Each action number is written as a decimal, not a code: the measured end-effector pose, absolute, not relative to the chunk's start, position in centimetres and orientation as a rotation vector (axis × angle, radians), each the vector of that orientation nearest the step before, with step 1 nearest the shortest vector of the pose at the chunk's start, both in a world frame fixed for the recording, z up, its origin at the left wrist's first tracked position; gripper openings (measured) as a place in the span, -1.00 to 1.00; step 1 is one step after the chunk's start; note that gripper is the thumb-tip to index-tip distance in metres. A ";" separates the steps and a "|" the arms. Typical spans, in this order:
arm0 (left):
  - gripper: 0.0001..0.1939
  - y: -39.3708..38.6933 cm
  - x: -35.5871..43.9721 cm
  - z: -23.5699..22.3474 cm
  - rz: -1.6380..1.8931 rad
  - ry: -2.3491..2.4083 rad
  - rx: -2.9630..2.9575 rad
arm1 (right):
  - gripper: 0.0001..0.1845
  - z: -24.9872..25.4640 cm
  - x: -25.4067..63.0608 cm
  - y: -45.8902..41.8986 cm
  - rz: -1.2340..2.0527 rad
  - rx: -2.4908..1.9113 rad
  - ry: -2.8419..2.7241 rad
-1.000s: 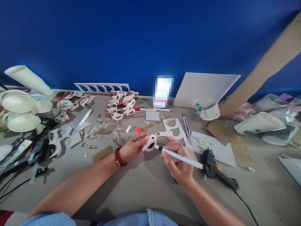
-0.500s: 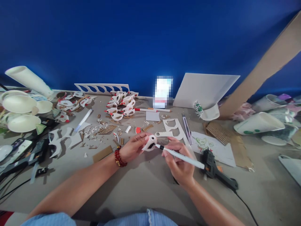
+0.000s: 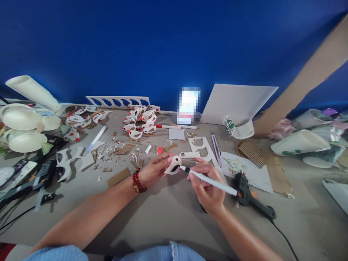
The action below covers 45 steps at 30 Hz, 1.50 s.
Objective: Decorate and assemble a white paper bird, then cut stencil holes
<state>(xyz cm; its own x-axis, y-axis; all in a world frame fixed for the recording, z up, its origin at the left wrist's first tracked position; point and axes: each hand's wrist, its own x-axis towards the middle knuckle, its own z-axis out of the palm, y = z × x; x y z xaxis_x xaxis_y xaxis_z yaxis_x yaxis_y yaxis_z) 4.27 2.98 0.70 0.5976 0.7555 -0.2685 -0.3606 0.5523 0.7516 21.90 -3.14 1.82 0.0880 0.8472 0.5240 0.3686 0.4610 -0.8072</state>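
Note:
Between the thumb and fingers of my left hand (image 3: 154, 169) is a small white bird cutout (image 3: 172, 168) with a black dot for an eye and a dark patch on its side. My right hand (image 3: 208, 186) grips a white marker pen (image 3: 214, 182), its tip at the bird's right edge by the dark patch. Beyond my hands lies a white foam sheet offcut (image 3: 208, 150) with shapes cut from it. A cluster of similar white birds (image 3: 136, 134) with red beaks stands farther back on the grey table.
Right of my hand lie a black glue gun (image 3: 246, 192), a sheet with a green bird drawing (image 3: 255, 177) and a utility knife (image 3: 216, 148). Cardboard scraps (image 3: 123, 149) litter the left middle. A lit phone (image 3: 187, 105), its picture pixelated, leans at the blue wall.
The pen tip has shifted very slightly at the bird's right edge. Otherwise both hands and the bird stay where they were.

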 end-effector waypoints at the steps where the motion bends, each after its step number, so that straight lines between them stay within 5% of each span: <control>1: -0.62 3.0 4.3 0.6 0.714 0.632 0.708 | -0.88 1.8 21.8 -3.1 0.498 -1.123 -1.510; 28: -0.73 3.1 4.2 0.6 0.737 0.545 0.647 | -0.86 2.1 22.1 -3.6 0.583 -1.016 -1.409; 45: -0.82 2.7 4.4 0.4 0.907 0.340 0.684 | -0.50 0.9 21.8 -3.7 0.013 -1.140 -1.857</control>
